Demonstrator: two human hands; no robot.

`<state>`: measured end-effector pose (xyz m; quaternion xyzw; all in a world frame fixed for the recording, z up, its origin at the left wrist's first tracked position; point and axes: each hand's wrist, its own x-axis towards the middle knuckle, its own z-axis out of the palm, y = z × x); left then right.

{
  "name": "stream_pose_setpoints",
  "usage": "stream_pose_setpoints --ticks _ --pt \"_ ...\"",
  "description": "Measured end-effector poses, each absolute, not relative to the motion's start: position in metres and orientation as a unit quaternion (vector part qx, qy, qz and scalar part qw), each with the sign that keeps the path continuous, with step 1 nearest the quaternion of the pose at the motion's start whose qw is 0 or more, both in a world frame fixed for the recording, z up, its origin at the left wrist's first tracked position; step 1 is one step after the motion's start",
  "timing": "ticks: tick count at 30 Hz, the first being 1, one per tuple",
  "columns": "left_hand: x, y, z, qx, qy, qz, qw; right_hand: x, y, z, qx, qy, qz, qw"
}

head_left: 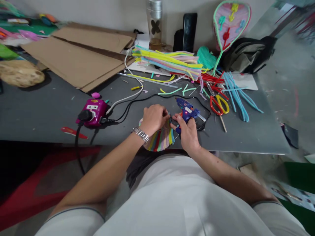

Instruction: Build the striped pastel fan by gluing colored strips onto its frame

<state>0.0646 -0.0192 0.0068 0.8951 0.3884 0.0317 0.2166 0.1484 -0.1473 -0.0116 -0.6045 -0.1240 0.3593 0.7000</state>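
Note:
My left hand (154,118) is closed, fingers pressing down on a round piece made of multicoloured pipe-cleaner stripes (159,140) at the table's near edge. A metal watch sits on that wrist. My right hand (187,131) grips a blue hot-glue gun (187,109), its nozzle pointing left toward the striped piece beside my left fingers. The gun's black cord (157,97) loops back across the table.
A purple power strip (94,112) with plugs sits left. Red-and-yellow scissors (219,103), a heap of coloured pipe cleaners (169,62), blue ones (236,93), cardboard sheets (81,52), a bottle (154,23), a phone (189,31), a pink fan-shaped craft (230,21) and a dark bag (248,54) lie behind.

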Motion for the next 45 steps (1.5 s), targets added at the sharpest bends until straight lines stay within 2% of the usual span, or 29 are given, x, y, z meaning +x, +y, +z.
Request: stream_pose_setpoints --ticks 6,9,12,18,23,28,31,37,45 --pt "0.063 -0.029 0.006 0.894 0.395 0.064 0.204 0.151 -0.146 -0.009 -0.601 -0.097 0.366 0.704" --pt "0.049 -0.042 0.006 0.9 0.382 0.124 0.168 0.152 -0.144 -0.008 -0.598 -0.084 0.369 0.706" --pt "0.029 -0.057 0.004 0.919 0.323 0.185 0.128 0.153 -0.145 -0.006 -0.591 -0.084 0.373 0.71" --pt "0.002 -0.079 -0.009 0.958 0.165 0.192 0.135 0.161 -0.167 0.015 -0.576 -0.192 0.355 0.711" --pt "0.0 -0.081 -0.019 0.964 0.135 0.174 0.148 0.189 -0.193 0.036 -0.662 -0.297 0.332 0.602" --pt "0.001 -0.079 -0.021 0.959 0.137 0.176 0.173 0.218 -0.204 0.04 -0.761 -0.374 0.341 0.405" --pt "0.001 -0.078 -0.021 0.958 0.13 0.183 0.176 0.224 -0.206 0.041 -0.776 -0.441 0.316 0.323" --pt "0.001 -0.08 -0.023 0.953 0.144 0.191 0.185 0.222 -0.202 0.042 -0.772 -0.517 0.252 0.27" --pt "0.001 -0.082 -0.025 0.948 0.148 0.202 0.199 0.222 -0.196 0.04 -0.76 -0.541 0.247 0.262"
